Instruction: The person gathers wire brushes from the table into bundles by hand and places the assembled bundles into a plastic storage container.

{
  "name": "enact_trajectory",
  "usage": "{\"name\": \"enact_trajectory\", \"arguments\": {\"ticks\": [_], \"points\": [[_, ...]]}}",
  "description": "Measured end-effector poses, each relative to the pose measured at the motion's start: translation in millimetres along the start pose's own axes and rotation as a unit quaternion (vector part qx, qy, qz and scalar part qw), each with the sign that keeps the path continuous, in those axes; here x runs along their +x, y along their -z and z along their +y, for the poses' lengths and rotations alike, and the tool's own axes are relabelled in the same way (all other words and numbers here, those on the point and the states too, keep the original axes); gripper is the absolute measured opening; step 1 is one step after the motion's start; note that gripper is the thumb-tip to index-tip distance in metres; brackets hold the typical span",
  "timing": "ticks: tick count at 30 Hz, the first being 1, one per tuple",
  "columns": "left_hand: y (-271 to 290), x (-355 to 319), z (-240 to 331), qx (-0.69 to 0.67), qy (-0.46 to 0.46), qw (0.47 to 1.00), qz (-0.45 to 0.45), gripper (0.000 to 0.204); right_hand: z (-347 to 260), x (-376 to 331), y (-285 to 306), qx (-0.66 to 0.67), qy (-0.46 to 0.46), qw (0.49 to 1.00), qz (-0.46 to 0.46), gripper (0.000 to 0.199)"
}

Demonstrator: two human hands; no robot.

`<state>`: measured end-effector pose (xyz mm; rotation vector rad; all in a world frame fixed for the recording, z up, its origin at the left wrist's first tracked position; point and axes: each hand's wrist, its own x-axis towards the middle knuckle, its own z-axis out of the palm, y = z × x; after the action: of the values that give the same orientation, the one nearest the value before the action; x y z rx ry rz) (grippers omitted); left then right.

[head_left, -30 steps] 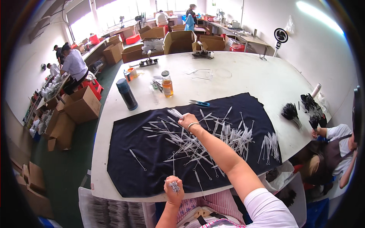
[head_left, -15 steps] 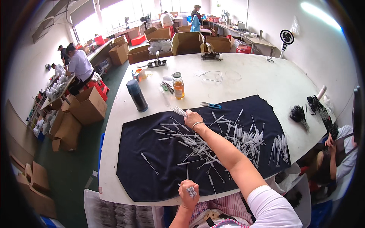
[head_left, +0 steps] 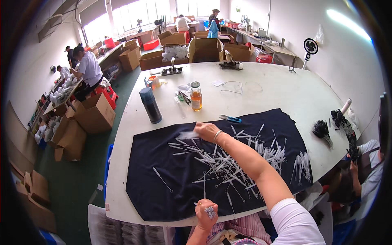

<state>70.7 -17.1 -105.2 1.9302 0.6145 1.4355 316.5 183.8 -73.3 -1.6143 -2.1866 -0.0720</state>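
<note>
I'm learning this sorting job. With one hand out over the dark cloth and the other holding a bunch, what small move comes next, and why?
Probably bring the right hand, which seems to hold blurred white pieces, back to the left hand, which grips a small bundle at the table edge; many slender white pieces remain on the dark cloth.

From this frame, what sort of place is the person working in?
Probably a small workshop for hand assembly: thin white brushes heaped on a dark cloth, stacked cardboard boxes, and other workers at benches.

White walls [head_left: 343, 53], bright windows [head_left: 122, 16], green floor [head_left: 77, 179], cardboard boxes [head_left: 94, 114]
</note>
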Motion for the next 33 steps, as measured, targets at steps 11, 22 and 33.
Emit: {"name": "enact_trajectory", "arguments": {"ticks": [11,22,33], "points": [[-4.1,-2.1,2.5,-0.032,0.019,0.999,0.008,0.016,-22.0,30.9,-55.2,-0.064,-0.229,0.964,-0.116,0.015],[1.2,4.5,2.0,-0.024,0.002,1.0,0.0,0.016,-30.9,32.3,-18.3,-0.036,-0.164,0.985,0.036,0.02],[-0.5,1.9,-0.1,-0.016,-0.008,1.0,0.005,0.015,-47.2,16.0,-11.1,0.068,-0.414,0.883,-0.211,0.032]]}}
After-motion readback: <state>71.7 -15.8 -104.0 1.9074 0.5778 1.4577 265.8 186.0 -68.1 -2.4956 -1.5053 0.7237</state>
